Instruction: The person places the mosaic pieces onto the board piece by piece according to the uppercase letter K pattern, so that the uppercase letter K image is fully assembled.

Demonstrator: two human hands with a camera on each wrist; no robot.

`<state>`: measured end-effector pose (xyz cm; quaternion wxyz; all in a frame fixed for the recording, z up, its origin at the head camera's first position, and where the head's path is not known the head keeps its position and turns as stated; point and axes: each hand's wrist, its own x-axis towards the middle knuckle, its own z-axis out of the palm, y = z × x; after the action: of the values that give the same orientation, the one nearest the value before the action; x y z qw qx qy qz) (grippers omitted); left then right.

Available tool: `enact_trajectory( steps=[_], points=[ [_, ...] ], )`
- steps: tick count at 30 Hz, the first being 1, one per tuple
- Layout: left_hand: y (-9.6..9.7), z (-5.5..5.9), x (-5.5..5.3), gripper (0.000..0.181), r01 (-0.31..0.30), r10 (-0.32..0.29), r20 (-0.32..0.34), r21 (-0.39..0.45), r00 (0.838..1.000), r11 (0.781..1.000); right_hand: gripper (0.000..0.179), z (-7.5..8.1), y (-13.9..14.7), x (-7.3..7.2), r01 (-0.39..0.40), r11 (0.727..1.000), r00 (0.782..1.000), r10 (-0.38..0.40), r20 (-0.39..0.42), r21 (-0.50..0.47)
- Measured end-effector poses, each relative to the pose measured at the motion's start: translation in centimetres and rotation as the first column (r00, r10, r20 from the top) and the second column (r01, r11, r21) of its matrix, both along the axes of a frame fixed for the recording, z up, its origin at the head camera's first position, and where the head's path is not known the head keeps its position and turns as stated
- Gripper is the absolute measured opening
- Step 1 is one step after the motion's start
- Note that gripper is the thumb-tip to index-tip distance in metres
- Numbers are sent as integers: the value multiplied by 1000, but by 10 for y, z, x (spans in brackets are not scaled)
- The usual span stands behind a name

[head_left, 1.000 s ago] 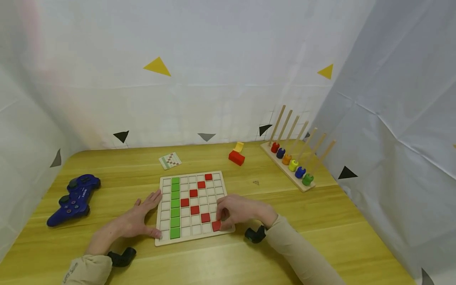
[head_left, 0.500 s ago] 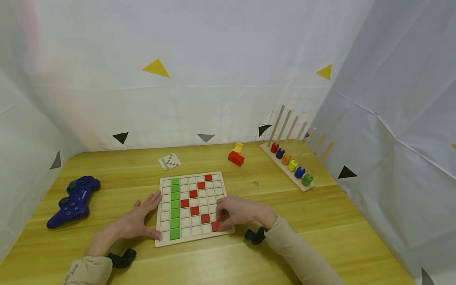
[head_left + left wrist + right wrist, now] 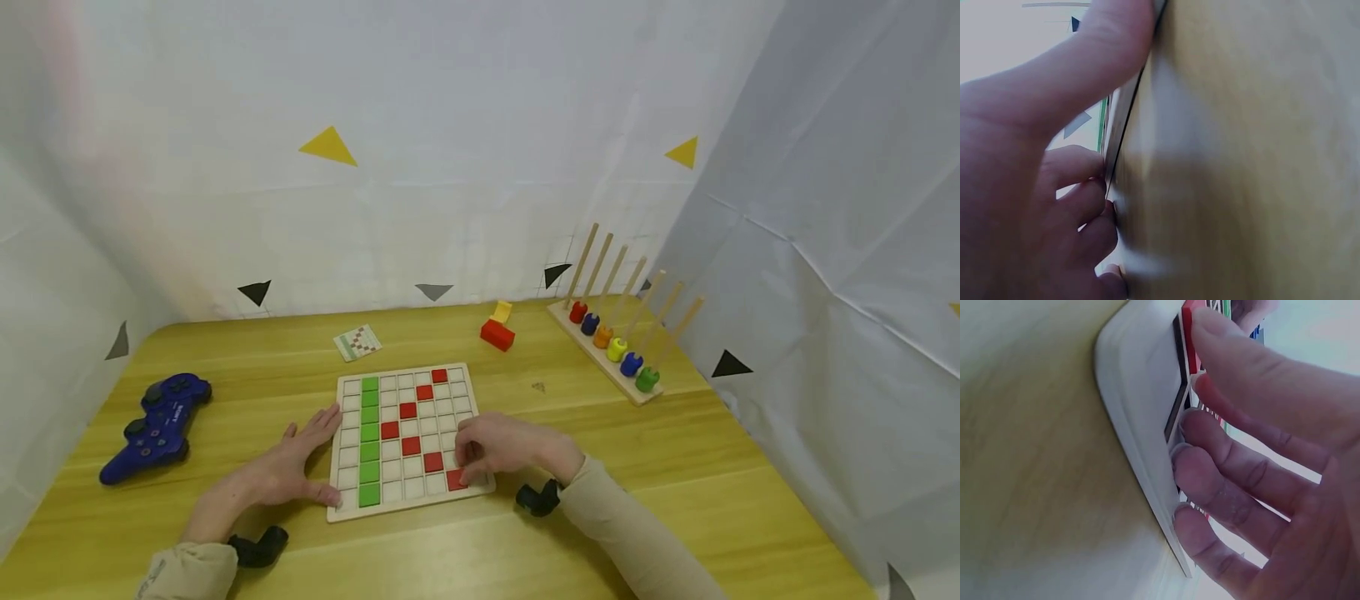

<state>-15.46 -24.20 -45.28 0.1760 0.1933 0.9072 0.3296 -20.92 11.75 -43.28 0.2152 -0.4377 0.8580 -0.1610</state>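
Note:
A wooden grid board [image 3: 413,485] lies on the table between both hands. Green tiles [image 3: 369,451] fill its second column, and several red tiles [image 3: 411,446] form a sideways V. With its thumb on the tile and the index fingertip at the edge, my right hand [image 3: 501,443] pinches a red tile [image 3: 455,479] in the bottom row. The right wrist view shows this red tile [image 3: 1190,344] under the thumb, the other fingertips curled against the board. My left hand [image 3: 288,467] rests with spread fingers along the board's left edge, its thumb at the lower left corner.
A small pattern card [image 3: 357,342] lies behind the board. Beyond it to the right are a red block [image 3: 497,335] and a yellow piece [image 3: 502,312]. A blue game controller [image 3: 156,428] sits at left, a peg stand with coloured beads [image 3: 607,360] at right.

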Motion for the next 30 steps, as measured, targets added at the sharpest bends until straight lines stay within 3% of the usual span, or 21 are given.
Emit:
enact_trajectory(
  steps=[20, 26, 30],
  points=[
    [-1, 2, 4, 118, 3, -3, -12, -6, 1000, 1000, 19, 9, 5, 1, -13, 999, 1000, 12, -22, -47],
    [-4, 3, 4, 111, -11, 11, -15, -7, 1000, 1000, 25, 13, 9, -2, 23, 995, 1000, -25, -18, -96],
    [-5, 5, 3, 99, -41, 40, -55, -18, 998, 999, 28, 16, 16, -5, 87, 987, 995, -93, -34, -135]
  ],
)
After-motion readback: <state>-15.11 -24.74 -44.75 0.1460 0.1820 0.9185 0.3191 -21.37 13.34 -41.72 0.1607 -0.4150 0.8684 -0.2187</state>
